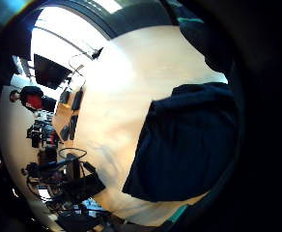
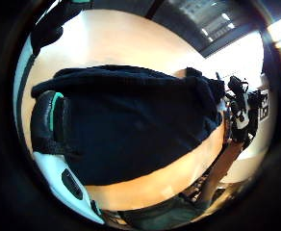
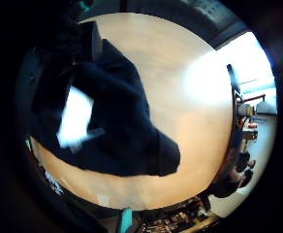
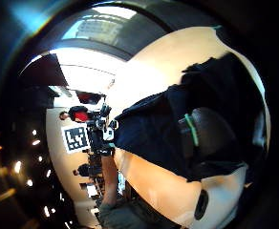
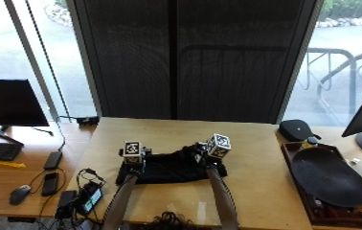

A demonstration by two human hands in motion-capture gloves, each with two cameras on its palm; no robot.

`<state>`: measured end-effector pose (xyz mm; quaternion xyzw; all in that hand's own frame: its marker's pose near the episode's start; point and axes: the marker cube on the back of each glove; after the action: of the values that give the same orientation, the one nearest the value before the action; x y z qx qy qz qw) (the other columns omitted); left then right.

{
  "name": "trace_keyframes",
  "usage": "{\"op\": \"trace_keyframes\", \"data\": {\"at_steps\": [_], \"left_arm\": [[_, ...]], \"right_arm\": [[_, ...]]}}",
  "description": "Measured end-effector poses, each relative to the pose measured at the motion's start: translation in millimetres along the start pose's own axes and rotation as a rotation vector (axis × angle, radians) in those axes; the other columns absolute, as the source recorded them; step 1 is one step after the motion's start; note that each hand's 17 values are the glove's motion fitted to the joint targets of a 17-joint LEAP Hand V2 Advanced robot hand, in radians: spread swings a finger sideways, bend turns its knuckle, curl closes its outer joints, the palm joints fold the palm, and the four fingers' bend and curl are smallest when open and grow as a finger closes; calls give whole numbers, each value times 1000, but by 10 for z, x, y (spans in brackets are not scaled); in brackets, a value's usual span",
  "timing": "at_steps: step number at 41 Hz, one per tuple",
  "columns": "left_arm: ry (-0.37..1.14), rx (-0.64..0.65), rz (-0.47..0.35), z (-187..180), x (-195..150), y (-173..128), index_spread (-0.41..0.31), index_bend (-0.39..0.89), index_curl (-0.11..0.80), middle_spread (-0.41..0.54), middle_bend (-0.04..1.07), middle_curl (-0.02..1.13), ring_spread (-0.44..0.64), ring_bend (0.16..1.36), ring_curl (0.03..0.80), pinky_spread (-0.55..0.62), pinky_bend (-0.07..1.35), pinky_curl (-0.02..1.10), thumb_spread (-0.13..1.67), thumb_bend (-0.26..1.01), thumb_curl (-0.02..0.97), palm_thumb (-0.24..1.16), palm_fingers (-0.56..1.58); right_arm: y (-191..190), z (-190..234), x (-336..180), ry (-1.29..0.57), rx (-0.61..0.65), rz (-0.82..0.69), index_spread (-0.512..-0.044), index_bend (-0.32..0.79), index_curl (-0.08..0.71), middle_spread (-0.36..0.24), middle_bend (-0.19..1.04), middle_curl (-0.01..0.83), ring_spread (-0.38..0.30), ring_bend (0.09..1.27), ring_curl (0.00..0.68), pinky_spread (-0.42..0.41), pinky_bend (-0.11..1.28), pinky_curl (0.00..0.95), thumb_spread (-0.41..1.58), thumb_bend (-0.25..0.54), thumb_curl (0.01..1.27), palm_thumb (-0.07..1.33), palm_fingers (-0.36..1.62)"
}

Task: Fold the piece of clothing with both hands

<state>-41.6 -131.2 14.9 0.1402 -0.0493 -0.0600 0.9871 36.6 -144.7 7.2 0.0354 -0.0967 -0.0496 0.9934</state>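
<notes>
Now reaching forward over the wooden table (image 5: 168,134), left hand (image 5: 133,160) and right hand (image 5: 208,155) at opposite ends of the black garment (image 5: 171,168); finger positions impossible to tell.

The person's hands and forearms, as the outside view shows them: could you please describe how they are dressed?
Both the left hand and the right hand wear black gloves. The forearms show no sleeves below them. The gloves look dark against the black clothing on the table.
</notes>
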Motion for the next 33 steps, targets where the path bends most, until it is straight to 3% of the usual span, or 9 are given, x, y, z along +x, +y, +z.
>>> {"op": "trace_keyframes", "data": {"at_steps": [5, 11, 14, 18, 22, 26, 33], "left_arm": [[-80, 129, -15, -20, -125, 171, -179, 61, 357, -215, 399, 474, -143, 655, 420, 238, 357, 120, 1372, -3, 307, 775, 504], [-13, 160, 31, 78, 17, 346, -178, 139, 349, -185, 361, 449, -96, 617, 395, 274, 332, 138, 1362, -17, 308, 757, 512], [-24, 64, 45, 255, 57, 422, -177, 151, 354, -166, 334, 446, -66, 593, 389, 287, 332, 152, 1350, -50, 287, 642, 498], [-3, -125, 49, 514, 126, 506, -168, 162, 364, -95, 221, 428, 11, 554, 383, 317, 375, 182, 1341, -82, 238, 442, 375], [20, -267, 48, 710, 150, 545, -149, 139, 357, -23, 141, 404, 101, 534, 376, 345, 437, 213, 1307, -88, 200, 258, 241], [48, -362, 56, 853, 169, 547, -137, 144, 354, 20, 148, 383, 173, 528, 367, 369, 473, 234, 1278, -67, 182, 142, 183], [59, -385, 49, 888, 254, 536, -129, 163, 356, 63, 174, 368, 262, 504, 339, 405, 483, 244, 1256, -37, 173, 32, 130]], "right_arm": [[425, -90, 424, -26, 96, 150, -272, 140, 353, -21, 104, 348, -11, 383, 398, 79, 650, 439, 1140, -60, 348, 856, 383], [816, -100, 952, 96, 270, 409, -261, 121, 331, 22, 146, 323, 55, 408, 372, 129, 681, 423, 1204, -27, 343, 801, 421], [1022, -14, 1138, 143, 201, 556, -241, 68, 302, 56, 165, 323, 81, 460, 377, 135, 707, 421, 1212, -53, 333, 718, 445], [1234, 127, 1217, 189, -7, 695, -225, 40, 268, 87, 188, 330, 101, 513, 390, 127, 733, 423, 1214, -46, 327, 649, 449], [1209, 235, 1289, 266, -83, 732, -205, -24, 208, 109, 229, 350, 48, 669, 426, 111, 713, 412, 1213, -12, 334, 659, 521], [1087, 336, 1313, 252, -75, 708, -194, -31, 160, 105, 301, 376, 5, 738, 441, 92, 692, 404, 1215, 12, 353, 728, 555], [1062, 320, 1178, 204, -124, 679, -179, -57, 79, 29, 539, 450, -72, 829, 471, 27, 632, 389, 1203, 46, 375, 850, 672]]}}
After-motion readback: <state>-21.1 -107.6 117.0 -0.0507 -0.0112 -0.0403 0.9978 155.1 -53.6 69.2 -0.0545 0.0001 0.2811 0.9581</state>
